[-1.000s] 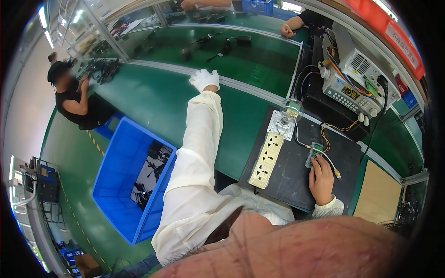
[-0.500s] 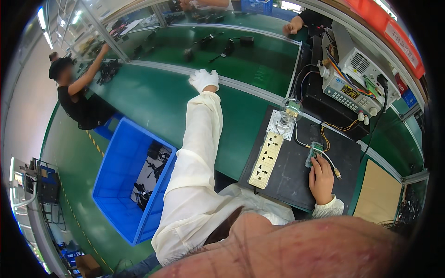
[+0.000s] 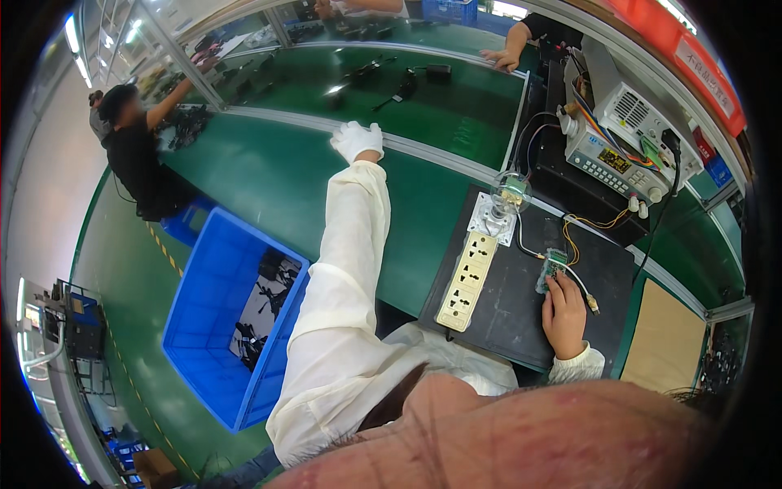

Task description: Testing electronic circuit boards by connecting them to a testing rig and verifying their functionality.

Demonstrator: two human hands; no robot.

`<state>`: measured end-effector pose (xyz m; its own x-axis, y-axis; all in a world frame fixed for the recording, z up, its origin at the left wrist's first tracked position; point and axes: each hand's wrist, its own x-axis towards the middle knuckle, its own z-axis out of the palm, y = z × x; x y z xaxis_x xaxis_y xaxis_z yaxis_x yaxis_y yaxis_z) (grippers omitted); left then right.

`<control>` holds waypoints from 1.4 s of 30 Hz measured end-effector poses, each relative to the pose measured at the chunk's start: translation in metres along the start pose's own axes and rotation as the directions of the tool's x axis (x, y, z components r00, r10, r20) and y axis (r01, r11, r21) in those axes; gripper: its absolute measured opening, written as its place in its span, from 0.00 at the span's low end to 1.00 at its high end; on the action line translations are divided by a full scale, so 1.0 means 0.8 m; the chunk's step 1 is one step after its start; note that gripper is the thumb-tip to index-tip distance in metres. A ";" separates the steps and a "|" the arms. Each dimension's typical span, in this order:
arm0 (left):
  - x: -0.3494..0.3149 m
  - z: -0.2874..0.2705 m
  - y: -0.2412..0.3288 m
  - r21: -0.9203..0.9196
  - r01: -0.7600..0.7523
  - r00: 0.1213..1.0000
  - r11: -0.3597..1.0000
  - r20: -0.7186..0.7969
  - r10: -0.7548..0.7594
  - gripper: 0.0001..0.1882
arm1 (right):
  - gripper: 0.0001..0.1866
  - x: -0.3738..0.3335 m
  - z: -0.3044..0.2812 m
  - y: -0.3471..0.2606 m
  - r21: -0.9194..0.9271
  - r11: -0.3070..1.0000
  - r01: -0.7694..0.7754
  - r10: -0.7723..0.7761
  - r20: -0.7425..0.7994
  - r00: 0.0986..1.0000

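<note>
My left hand [image 3: 357,142], in a white glove, rests on the metal rail [image 3: 423,153] along the near edge of the green conveyor belt. Its fingers lie apart over the rail and nothing shows in them. On the right, my bare right hand [image 3: 565,316] has its fingertips on a small green circuit board [image 3: 555,266], partly covering the board's lower end. Yellow wires and a white cable with a metal plug [image 3: 593,306] lie around the board. Beneath is a black mat [image 3: 521,326], with a cream power strip [image 3: 467,282] and a clear bulb [image 3: 511,192] in a socket.
Bench instruments [image 3: 615,159] stand at the back right. A blue bin [image 3: 216,318] with black cabled parts is at left. Black adapters [image 3: 438,73] lie on the belt. A co-worker [image 3: 138,155] sits far left; another person's hand [image 3: 507,57] is across the belt. Brown cardboard [image 3: 664,338] lies right.
The adapters on the belt have shifted slightly right. The co-worker at left has leaned toward the bench, and the far person's hand has opened out leftward. My hands stay in place.
</note>
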<state>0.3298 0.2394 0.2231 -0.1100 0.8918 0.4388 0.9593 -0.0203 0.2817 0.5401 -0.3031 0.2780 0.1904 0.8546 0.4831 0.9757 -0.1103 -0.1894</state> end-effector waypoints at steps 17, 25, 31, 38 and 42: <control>0.000 0.000 0.003 0.058 -0.015 1.000 0.998 0.016 0.014 0.33 | 0.18 -0.002 0.002 0.002 -0.007 1.000 -0.007 0.007 0.012 1.000; -0.002 -0.009 0.007 0.112 -0.035 0.997 0.993 0.067 0.027 0.35 | 0.17 -0.001 0.003 0.002 -0.013 1.000 -0.007 0.007 0.003 1.000; -0.005 -0.010 0.011 0.049 -0.045 0.997 0.998 0.065 0.042 0.34 | 0.18 -0.001 0.000 0.002 0.006 1.000 -0.005 0.005 0.007 1.000; 0.007 0.005 0.004 -0.046 -0.064 0.998 0.997 0.015 0.065 0.34 | 0.19 0.001 0.000 0.003 -0.007 1.000 0.008 -0.008 0.002 1.000; 0.012 0.004 0.004 -0.057 -0.068 0.997 0.996 0.020 0.070 0.33 | 0.19 0.002 0.001 0.004 0.004 1.000 0.005 -0.005 -0.013 1.000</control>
<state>0.3326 0.2495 0.2256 -0.0378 0.8970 0.4403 0.9481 -0.1071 0.2995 0.5432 -0.3014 0.2772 0.1865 0.8485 0.4953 0.9763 -0.1038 -0.1898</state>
